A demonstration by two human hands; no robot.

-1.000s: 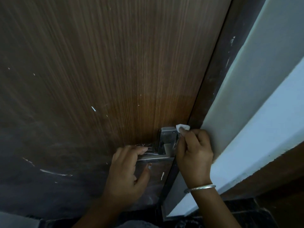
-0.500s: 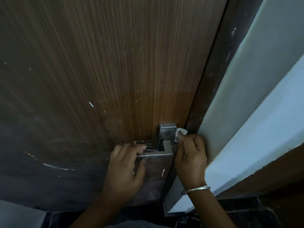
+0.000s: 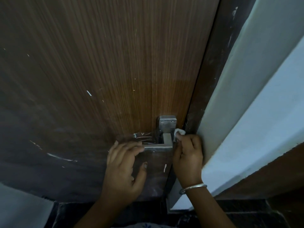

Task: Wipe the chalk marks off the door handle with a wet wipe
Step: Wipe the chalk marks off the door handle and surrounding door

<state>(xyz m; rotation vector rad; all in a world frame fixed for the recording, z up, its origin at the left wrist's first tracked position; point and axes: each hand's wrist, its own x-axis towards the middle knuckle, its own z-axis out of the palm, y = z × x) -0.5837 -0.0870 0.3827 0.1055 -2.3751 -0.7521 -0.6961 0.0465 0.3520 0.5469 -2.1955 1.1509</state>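
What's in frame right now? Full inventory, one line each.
door: 1, brown wood grain, fills the left and centre
door handle: 1, silver metal lever on a plate, by the door's right edge
chalk marks: several, white, on the door left of the handle
wet wipe: 1, white, bunched at the handle plate's right side
door frame: 1, dark, right of the door
wall: 1, pale, far right
bangle: 1, silver, right wrist
left hand: 1, fingers on the lever
right hand: 1, pinching the wipe

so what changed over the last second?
The right hand slid the wipe down from the top of the handle plate to its right edge. The left hand kept its grip on the lever. Chalk marks beside the plate remain.
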